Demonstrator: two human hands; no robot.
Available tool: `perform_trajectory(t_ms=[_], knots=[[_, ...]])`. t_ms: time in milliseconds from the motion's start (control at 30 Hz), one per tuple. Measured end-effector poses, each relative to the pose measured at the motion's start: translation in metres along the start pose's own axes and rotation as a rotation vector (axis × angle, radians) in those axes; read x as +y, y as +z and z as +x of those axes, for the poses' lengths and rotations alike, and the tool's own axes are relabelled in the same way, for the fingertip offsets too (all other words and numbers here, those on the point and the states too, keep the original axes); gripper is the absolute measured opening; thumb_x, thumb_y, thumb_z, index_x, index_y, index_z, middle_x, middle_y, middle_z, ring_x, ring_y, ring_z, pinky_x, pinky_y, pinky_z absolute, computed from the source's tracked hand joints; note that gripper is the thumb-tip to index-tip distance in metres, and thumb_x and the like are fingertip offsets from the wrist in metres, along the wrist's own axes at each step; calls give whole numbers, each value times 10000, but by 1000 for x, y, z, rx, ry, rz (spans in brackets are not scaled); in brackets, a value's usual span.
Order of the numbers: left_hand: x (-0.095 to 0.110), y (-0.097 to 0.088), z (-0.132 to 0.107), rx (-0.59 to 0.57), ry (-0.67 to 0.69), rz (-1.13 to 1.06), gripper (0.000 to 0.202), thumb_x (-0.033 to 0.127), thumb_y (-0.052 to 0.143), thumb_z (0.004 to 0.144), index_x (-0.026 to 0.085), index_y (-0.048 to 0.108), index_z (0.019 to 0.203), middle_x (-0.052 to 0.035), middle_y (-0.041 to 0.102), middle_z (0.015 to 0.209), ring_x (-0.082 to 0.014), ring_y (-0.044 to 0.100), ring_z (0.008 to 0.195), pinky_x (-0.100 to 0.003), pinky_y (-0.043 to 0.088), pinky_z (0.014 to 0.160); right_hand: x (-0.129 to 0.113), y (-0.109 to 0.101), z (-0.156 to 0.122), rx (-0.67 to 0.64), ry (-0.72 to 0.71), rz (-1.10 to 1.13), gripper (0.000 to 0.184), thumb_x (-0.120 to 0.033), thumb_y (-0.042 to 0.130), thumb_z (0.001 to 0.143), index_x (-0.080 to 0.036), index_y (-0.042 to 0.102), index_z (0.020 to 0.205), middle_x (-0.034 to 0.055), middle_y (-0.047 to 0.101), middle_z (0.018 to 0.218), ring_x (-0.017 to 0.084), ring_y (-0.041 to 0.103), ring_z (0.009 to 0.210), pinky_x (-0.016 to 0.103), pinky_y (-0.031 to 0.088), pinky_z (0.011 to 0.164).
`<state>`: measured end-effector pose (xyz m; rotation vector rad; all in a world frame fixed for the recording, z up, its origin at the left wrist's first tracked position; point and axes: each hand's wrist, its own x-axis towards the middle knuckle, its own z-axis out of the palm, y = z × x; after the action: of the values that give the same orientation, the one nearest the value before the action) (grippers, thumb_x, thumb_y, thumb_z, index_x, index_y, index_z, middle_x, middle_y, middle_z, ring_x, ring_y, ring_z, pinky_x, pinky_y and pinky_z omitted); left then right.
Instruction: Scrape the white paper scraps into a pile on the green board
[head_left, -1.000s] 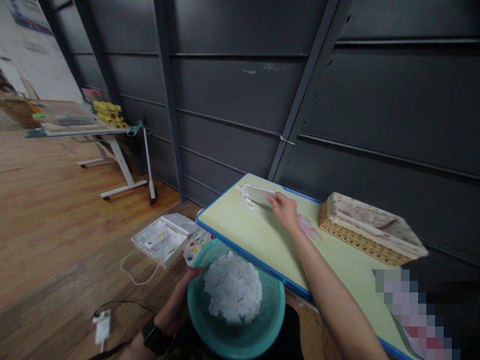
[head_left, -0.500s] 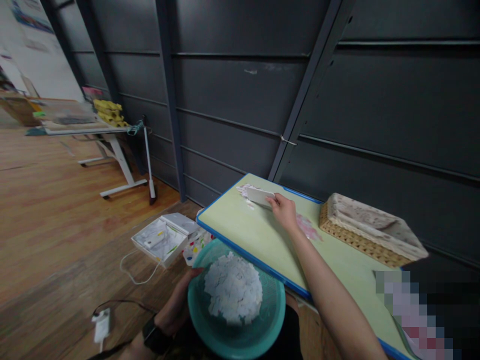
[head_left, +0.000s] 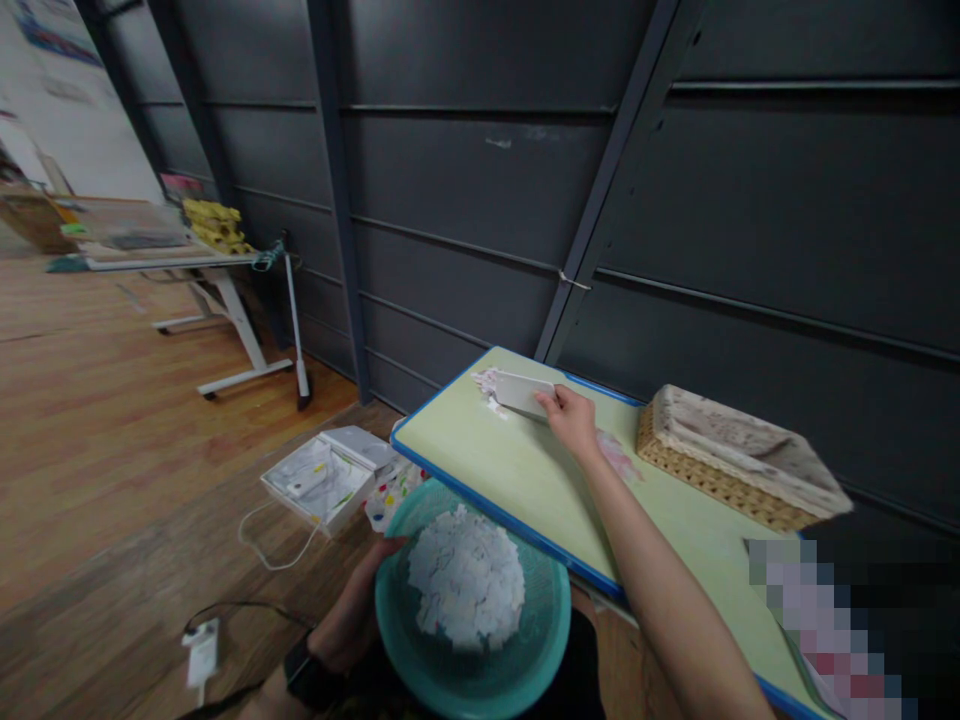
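Note:
My right hand [head_left: 573, 418] reaches across the pale green table [head_left: 517, 480] with a blue rim and grips a flat white card [head_left: 523, 392] at the far corner. The card rests against a small heap of white paper scraps [head_left: 489, 381] on the table. My left hand [head_left: 360, 605] holds the rim of a teal basin [head_left: 480, 670] below the table's near edge; the fingers curl round it. A mound of white paper scraps [head_left: 465, 578] fills the basin. A watch sits on my left wrist.
A wicker basket [head_left: 739, 455] stands at the table's right by the dark wall. Pink scraps [head_left: 619, 455] lie near it. On the wooden floor lie an open white box [head_left: 322, 478], a cable and a white adapter [head_left: 201, 650]. Another table [head_left: 142, 250] stands far left.

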<state>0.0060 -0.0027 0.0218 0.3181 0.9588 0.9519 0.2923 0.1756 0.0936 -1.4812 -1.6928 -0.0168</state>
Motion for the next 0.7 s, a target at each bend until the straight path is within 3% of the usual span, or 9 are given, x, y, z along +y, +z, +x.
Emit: perform_trajectory(t_ms=[367,700], knots=[[4,8,-6,-1,2,-46,158,251,610,800,126,662,881,-40,747,664,-165,635,527,-284,497,553,-5,5,-2,-46,15,36,345,-451,490,802,-210,418,567,-40,404,492,115,335,511,256,207,525],[3,6,-4,-14,0,9,181,317,646,767,144,663,718,-31,721,579,-159,629,510,-266,483,523,0,5,0,-90,7,57,352,-471,496,789,-201,441,570,-36,404,497,113,339,522,255,200,518]])
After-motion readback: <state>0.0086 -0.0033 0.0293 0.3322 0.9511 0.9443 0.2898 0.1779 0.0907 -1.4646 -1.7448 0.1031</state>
